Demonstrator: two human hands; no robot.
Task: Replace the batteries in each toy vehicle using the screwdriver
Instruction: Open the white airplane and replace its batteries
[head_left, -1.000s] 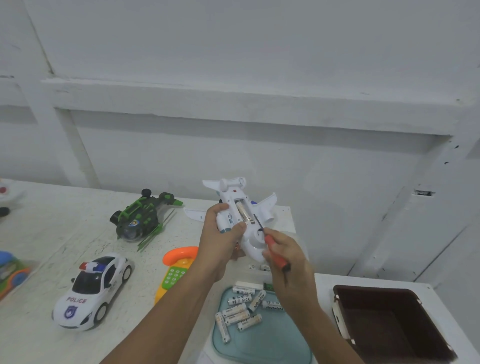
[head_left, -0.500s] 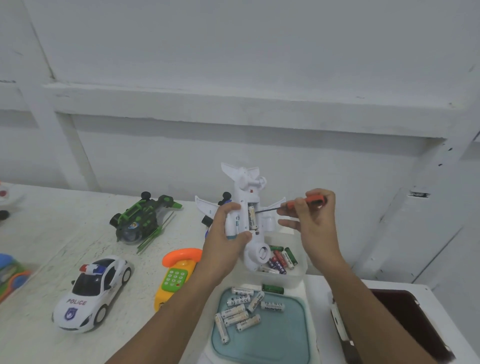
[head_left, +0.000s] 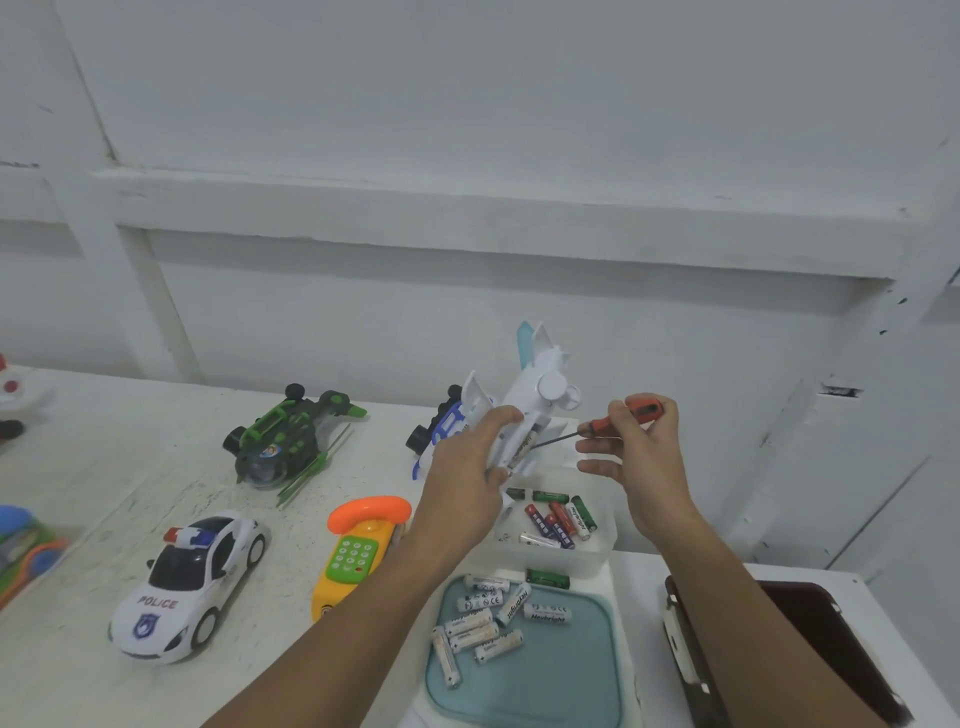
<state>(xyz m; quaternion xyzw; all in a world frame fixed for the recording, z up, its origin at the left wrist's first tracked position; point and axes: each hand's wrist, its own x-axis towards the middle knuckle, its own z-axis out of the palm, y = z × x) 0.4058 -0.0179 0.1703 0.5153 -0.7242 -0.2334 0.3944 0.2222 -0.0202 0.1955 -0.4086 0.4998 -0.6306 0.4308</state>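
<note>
White plastic toy plane (head_left: 530, 410) is held up above the table (head_left: 93, 467), tail high, open battery bay turned toward the person. L hand (head_left: 467, 467) grips it, thumb & fingers wrapped round the fuselage. One battery (head_left: 522, 447) sits in the bay. R hand (head_left: 641, 457) pinches the orange-handled screwdriver (head_left: 597, 427) btwn thumb & forefinger, other fingers spread loose. Shaft points left, tip at the bay by the battery; can't tell if it touches.

Below the plane is a clear tub (head_left: 605, 545) w/ red, blue & green cells. Nearer the person a teal lid (head_left: 561, 686) carries a cluster of white batteries (head_left: 470, 638). A green battery (head_left: 548, 578) lies btwn lid & tub.

Left on the table are a police car (head_left: 187, 582), a green-black helicopter (head_left: 285, 441) & an orange-yellow toy phone (head_left: 358, 551). A blue-white vehicle (head_left: 447, 423) is partly hidden behind the L hand. Dark brown box (head_left: 841, 639) sits far right.
</note>
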